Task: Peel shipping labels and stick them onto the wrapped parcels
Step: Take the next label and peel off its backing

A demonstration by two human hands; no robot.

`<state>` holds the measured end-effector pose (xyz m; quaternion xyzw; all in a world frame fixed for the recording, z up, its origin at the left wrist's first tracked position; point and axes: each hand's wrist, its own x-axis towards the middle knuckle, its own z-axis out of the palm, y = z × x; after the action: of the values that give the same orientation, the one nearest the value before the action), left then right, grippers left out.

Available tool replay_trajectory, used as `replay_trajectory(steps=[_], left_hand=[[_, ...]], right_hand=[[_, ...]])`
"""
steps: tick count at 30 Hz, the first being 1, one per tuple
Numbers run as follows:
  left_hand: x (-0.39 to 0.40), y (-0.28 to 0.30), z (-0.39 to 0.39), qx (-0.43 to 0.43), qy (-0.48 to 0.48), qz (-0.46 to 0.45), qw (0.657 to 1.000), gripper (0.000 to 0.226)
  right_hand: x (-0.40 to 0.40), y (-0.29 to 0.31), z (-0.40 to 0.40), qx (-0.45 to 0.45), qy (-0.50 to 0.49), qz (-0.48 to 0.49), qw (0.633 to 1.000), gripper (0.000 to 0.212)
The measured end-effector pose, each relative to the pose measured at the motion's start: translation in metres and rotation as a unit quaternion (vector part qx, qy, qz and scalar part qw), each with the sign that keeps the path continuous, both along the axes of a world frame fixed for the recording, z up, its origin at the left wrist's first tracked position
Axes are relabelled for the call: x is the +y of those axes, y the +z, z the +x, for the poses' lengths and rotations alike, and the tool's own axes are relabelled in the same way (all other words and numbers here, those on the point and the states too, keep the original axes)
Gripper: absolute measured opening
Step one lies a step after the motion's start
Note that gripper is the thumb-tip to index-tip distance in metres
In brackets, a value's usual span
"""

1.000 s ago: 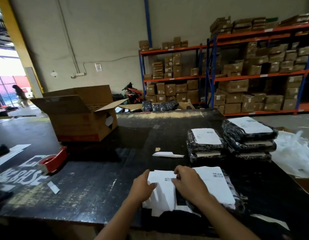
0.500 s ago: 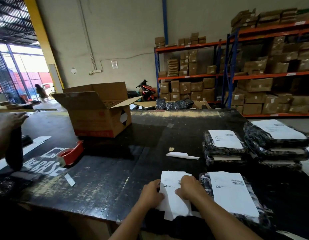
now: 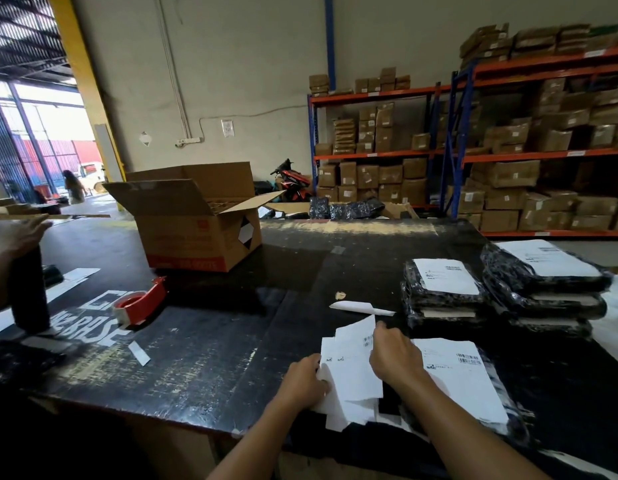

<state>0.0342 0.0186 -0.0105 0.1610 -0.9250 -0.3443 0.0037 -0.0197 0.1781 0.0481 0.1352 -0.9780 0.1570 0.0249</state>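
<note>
White label sheets [image 3: 352,372] sit in a loose stack at the near edge of the table [image 3: 210,344], and both our hands are on them. Our left hand [image 3: 306,382] grips the stack's left edge, fingers curled under the paper so we cannot see their tips. Our right hand [image 3: 392,353] pinches the top sheet near its upper right corner, which lifts off the stack; the back of the hand hides the pinch itself. The sheets run long from near to far, barcode at the far end, and their near ends fan out unevenly. Just right of the stack lies a black wrapped parcel [image 3: 508,420] with a label [image 3: 463,375] already on top, long axis near to far and skewed a little rightward; our right forearm crosses its near left part. Beyond it stand two piles of parcels, the left pile [image 3: 442,296] and the right pile [image 3: 543,289], each topped with a label whose print is too small to read. A curled backing strip [image 3: 361,307] lies between the stack and the left pile. Farther left are a red tape dispenser [image 3: 141,303], an open cardboard box [image 3: 196,216], and white lettering on the table, partly cut off. At the far left edge another person's hand [image 3: 13,233] rests atop a dark roll [image 3: 29,289], blurred and cropped. Shelves [image 3: 474,150] of brown boxes fill the back wall.
</note>
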Motion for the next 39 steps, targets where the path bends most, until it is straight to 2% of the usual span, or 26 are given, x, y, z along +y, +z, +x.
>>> replay_trajectory(steps=[3, 6, 8, 12, 15, 17, 19, 23, 26, 30, 39], left_hand=[[0.002, 0.006, 0.000, -0.020, 0.005, 0.009, 1.000, 0.046], [0.002, 0.028, -0.001, 0.026, 0.043, 0.069, 0.996, 0.077], [0.004, 0.054, -0.001, 0.091, 0.061, 0.137, 0.985, 0.084], [0.010, 0.110, 0.002, 0.170, 0.026, 0.274, 0.946, 0.084], [0.018, 0.134, 0.005, 0.189, 0.003, 0.364, 0.912, 0.078], [0.023, 0.143, 0.007, 0.208, -0.012, 0.394, 0.895, 0.071], [0.026, 0.150, 0.011, 0.222, -0.044, 0.378, 0.898, 0.068], [0.031, 0.165, 0.019, 0.219, -0.123, 0.355, 0.901, 0.065], [0.033, 0.172, 0.021, 0.216, -0.153, 0.323, 0.909, 0.066], [0.034, 0.176, 0.024, 0.199, -0.169, 0.300, 0.917, 0.067], [0.034, 0.179, 0.024, 0.180, -0.184, 0.264, 0.930, 0.067]], right_hand=[[0.007, 0.007, -0.004, 0.020, 0.001, -0.063, 0.998, 0.044], [0.020, 0.021, -0.009, -0.032, 0.038, -0.268, 0.962, 0.055], [0.032, 0.034, -0.006, -0.060, 0.072, -0.365, 0.926, 0.055], [0.051, 0.055, 0.007, -0.073, 0.142, -0.428, 0.890, 0.049], [0.060, 0.066, 0.020, -0.083, 0.183, -0.436, 0.877, 0.045], [0.066, 0.071, 0.026, -0.092, 0.203, -0.419, 0.880, 0.042], [0.076, 0.080, 0.027, -0.094, 0.204, -0.401, 0.888, 0.038], [0.100, 0.113, 0.020, -0.061, 0.170, -0.426, 0.887, 0.037], [0.108, 0.134, 0.021, -0.057, 0.198, -0.401, 0.893, 0.037], [0.110, 0.139, 0.025, -0.065, 0.217, -0.345, 0.911, 0.041], [0.108, 0.140, 0.031, -0.067, 0.237, -0.340, 0.908, 0.038]])
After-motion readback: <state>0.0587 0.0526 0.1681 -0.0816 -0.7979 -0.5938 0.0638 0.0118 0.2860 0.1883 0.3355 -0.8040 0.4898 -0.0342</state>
